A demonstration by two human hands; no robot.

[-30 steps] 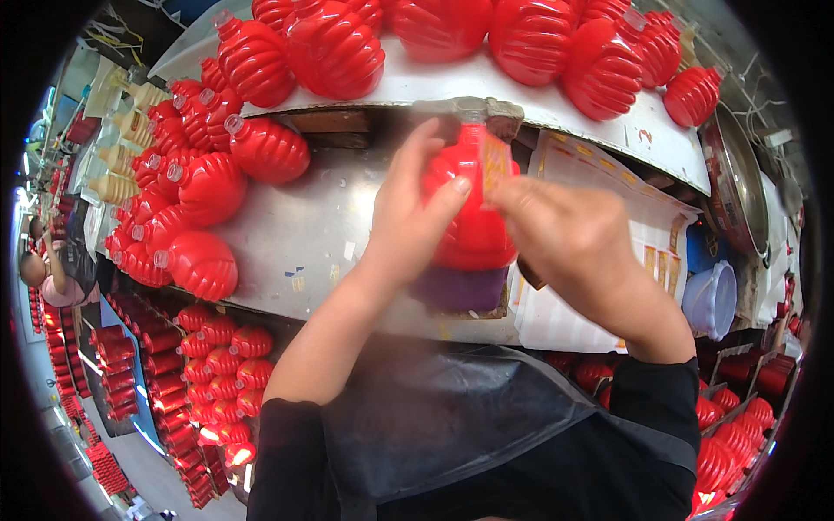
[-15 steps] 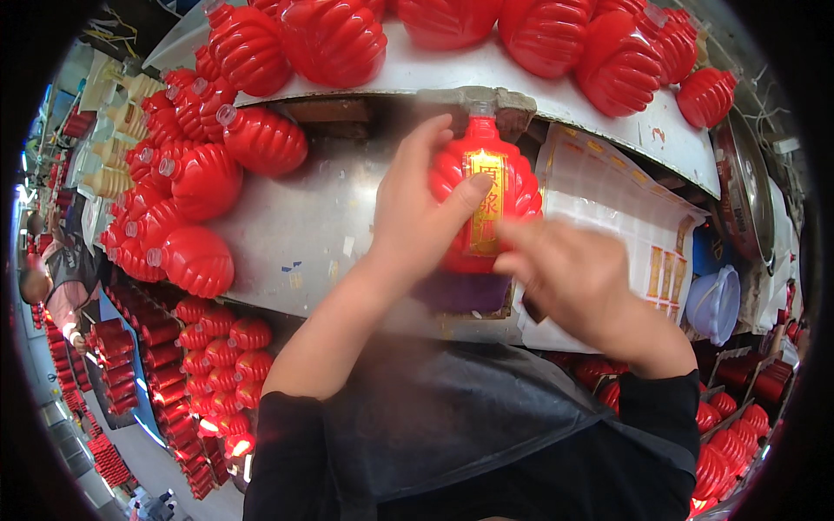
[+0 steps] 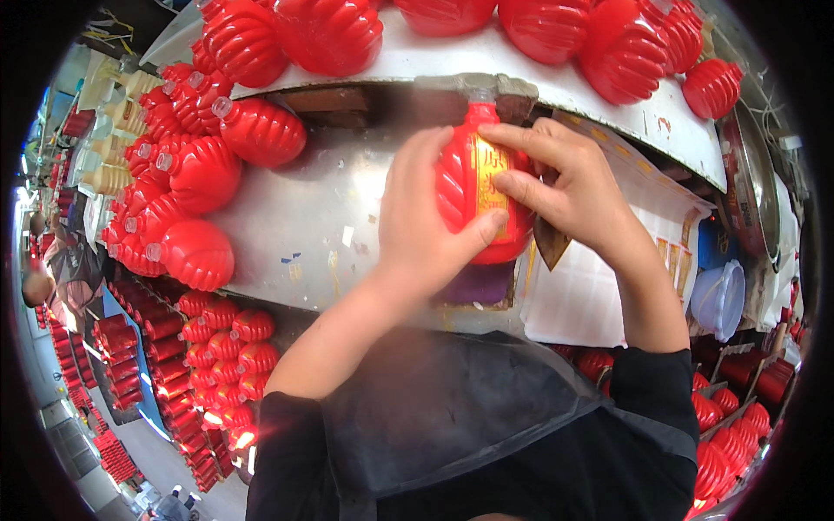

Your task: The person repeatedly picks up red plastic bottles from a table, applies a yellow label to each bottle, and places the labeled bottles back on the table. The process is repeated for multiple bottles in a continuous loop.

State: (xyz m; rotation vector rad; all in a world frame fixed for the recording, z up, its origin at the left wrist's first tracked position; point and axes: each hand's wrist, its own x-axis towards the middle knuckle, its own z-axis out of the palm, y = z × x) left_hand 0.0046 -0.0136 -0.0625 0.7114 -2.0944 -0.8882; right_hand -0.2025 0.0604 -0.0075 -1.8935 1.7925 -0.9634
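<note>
A red ribbed plastic bottle [image 3: 454, 189] lies on its side in front of me, its clear neck set at a grey cloth-wrapped rest [image 3: 512, 87]. Down its face runs a yellow and red label [image 3: 493, 178]. My left hand [image 3: 426, 204] is closed around the bottle's left side, thumb on the label's lower end. From the right, my right hand [image 3: 573, 178] presses index finger and thumb on the label's upper part and right edge. A flat, pointed, brownish tool [image 3: 551, 243] sticks out below its curled fingers. Beneath the bottle's base shows a purple pad [image 3: 473, 289].
More red bottles [image 3: 204, 178] crowd the metal bench's left side, others [image 3: 617, 56] the white shelf [image 3: 400, 61] ahead. A sheet of labels [image 3: 578, 300] lies to the right, near a pale blue bucket [image 3: 718, 300]. Stacked red bottles [image 3: 234, 352] stand lower left; another person [image 3: 74, 278] is far left.
My right hand has moved up from the label's lower end to its upper part. My left thumb has slid down the label, and the left hand sits slightly lower on the bottle.
</note>
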